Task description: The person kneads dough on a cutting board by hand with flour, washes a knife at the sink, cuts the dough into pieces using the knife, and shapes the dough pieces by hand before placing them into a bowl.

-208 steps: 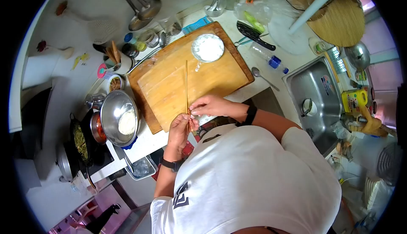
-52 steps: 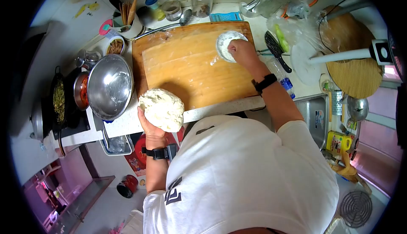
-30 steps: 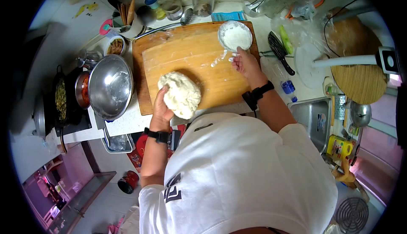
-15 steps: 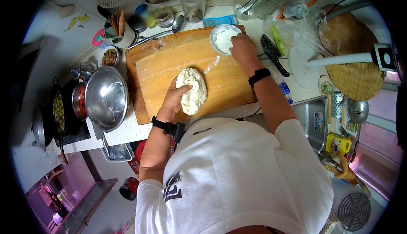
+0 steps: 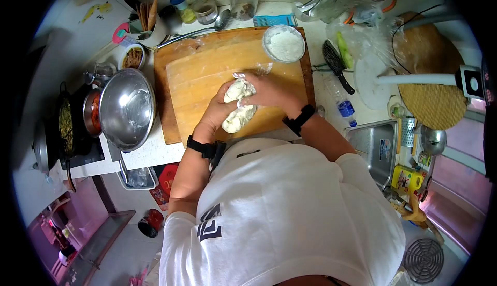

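A pale lump of dough (image 5: pixel 239 118) is held between both hands over the front half of the wooden board (image 5: pixel 199 58). My left hand (image 5: pixel 215 111) grips its left side, thumb across the front. From the right, my right hand (image 5: pixel 263 90) wraps over the dough's upper part, white flour on its fingers. A bowl of white flour (image 5: pixel 284 43) rests at the board's back right corner, with a streak of flour on the wood in front of it.
A steel bowl (image 5: pixel 127 110) stands left of the board, beside a pot of red food (image 5: pixel 93 112) and a pan (image 5: pixel 66 123). On the right lie a black knife (image 5: pixel 337 66), a plastic bottle (image 5: pixel 342 102) and the sink (image 5: pixel 373 148). A blue grater (image 5: pixel 274 20) lies behind the board.
My right hand has left the flour bowl and moved down and left onto the dough, which both hands now hold. The dough was in my left hand alone before.
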The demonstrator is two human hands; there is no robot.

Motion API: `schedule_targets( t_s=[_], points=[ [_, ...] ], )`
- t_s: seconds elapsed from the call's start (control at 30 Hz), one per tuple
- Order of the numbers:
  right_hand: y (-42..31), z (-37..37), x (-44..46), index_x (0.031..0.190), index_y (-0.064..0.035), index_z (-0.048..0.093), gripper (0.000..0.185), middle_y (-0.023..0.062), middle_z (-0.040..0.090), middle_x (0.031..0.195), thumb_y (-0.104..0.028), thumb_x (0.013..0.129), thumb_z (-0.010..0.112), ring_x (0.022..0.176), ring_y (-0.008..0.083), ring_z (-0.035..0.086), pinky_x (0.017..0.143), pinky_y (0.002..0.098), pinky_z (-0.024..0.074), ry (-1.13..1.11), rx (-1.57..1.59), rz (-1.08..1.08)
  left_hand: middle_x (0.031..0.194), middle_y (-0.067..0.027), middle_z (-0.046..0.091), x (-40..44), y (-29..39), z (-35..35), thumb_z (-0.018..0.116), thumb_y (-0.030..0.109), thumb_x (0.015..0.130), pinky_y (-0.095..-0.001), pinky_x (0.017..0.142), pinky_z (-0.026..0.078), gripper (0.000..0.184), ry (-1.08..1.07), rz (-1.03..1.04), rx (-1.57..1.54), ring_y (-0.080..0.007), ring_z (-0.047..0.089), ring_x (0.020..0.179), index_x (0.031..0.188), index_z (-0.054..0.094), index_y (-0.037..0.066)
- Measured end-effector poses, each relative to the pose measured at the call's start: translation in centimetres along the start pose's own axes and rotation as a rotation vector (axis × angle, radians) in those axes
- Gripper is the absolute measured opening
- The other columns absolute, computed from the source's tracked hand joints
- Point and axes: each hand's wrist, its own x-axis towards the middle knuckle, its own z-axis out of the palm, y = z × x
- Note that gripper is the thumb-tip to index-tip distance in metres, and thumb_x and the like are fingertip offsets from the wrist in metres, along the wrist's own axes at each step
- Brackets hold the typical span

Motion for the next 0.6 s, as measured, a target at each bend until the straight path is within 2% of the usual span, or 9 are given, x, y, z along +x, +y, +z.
schedule_targets(
  t_s=[0.1,0.17,0.2,0.23,0.3,0.33,0.37,0.43,0.6],
  points=[
    [0.2,1.1,-0.4,0.149,-0.0067,0.046,0.085,0.0253,0.057,0.136,-0.022,0.076,0.085,0.126,0.0407,0.056,0.104,0.0434,0.0472,-0.012,-0.022,-0.082,0.13,-0.0095,0.065,-0.8,0.1,-0.7,0.075,0.007,0.087,-0.0351,0.106,0.048,0.067,-0.028,0.084,0.077,-0.0219,0.061,0.121,0.148,0.047,0.009],
    [0.0,1.9,-0.8,0.149,-0.0069,0.045,0.086,0.0237,0.057,0.135,-0.017,0.074,0.085,0.125,0.0419,0.055,0.104,0.0453,0.0471,0.019,-0.073,-0.171,0.129,-0.0147,0.065,-1.7,1.7,-1.3,0.077,0.009,0.084,-0.0349,0.104,0.049,0.07,0.062,0.354,0.942,-0.0243,0.062,0.12,0.147,0.047,0.007],
    [-0.6,2.5,-0.9,0.148,-0.0085,0.046,0.086,0.0209,0.055,0.136,-0.015,0.072,0.085,0.126,0.0408,0.054,0.104,0.0451,0.0464,0.058,-0.158,-0.133,0.126,-0.0206,0.065,-2.4,1.8,-1.6,0.079,0.012,0.081,-0.0377,0.1,0.051,0.074,0.175,0.339,1.093,-0.0309,0.065,0.113,0.147,0.047,0.006],
    [-1.1,2.9,-0.7,0.147,-0.01,0.047,0.085,0.0182,0.054,0.137,-0.014,0.071,0.086,0.127,0.0397,0.052,0.105,0.045,0.0457,0.096,-0.244,-0.097,0.126,-0.0206,0.065,-2.9,1.8,-2.0,0.079,0.012,0.081,-0.0377,0.1,0.051,0.074,0.178,0.337,1.091,-0.0309,0.065,0.113,0.147,0.047,0.006],
    [-1.5,3.6,0.5,0.143,-0.0095,0.051,0.079,0.0178,0.055,0.132,-0.014,0.072,0.085,0.125,0.0397,0.053,0.104,0.0456,0.0456,0.091,-0.291,-0.126,0.122,-0.0227,0.067,-3.7,2.2,-2.7,0.081,0.016,0.078,-0.0416,0.097,0.052,0.078,0.135,0.092,0.919,-0.0362,0.066,0.107,0.147,0.046,0.007],
    [-1.7,4.0,1.1,0.139,-0.009,0.054,0.073,0.0174,0.057,0.128,-0.014,0.073,0.084,0.122,0.0398,0.054,0.104,0.0463,0.0454,0.09,-0.338,-0.151,0.121,-0.0233,0.066,-4.1,2.8,-2.4,0.08,0.018,0.079,-0.0447,0.093,0.053,0.074,0.185,0.111,1.087,-0.0394,0.066,0.105,0.144,0.048,0.008],
    [-1.5,4.4,1.8,0.139,-0.009,0.054,0.073,0.0174,0.057,0.128,-0.014,0.073,0.084,0.122,0.0398,0.054,0.104,0.0463,0.0454,0.083,-0.333,-0.155,0.121,-0.0233,0.066,-4.0,2.4,-2.4,0.08,0.018,0.079,-0.0447,0.093,0.053,0.074,0.191,0.105,1.086,-0.0394,0.066,0.105,0.144,0.048,0.008],
    [-0.8,5.1,3.6,0.129,-0.0081,0.06,0.059,0.0155,0.06,0.121,-0.015,0.075,0.083,0.118,0.0386,0.055,0.1,0.0469,0.0463,0.108,-0.421,-0.194,0.118,-0.0238,0.067,-2.8,1.3,-3.0,0.078,0.016,0.079,-0.0472,0.089,0.053,0.066,0.331,0.074,1.233,-0.0418,0.065,0.106,0.139,0.05,0.008],
    [-0.2,4.8,7.4,0.117,-0.0082,0.063,0.048,0.0162,0.064,0.113,-0.017,0.074,0.083,0.112,0.0381,0.059,0.095,0.0469,0.0481,0.079,-0.465,-0.165,0.109,-0.0268,0.069,0.0,0.1,-4.6,0.075,0.014,0.079,-0.0502,0.086,0.054,0.056,0.448,0.116,1.12,-0.0448,0.066,0.1,0.131,0.056,0.009]
  ],
)
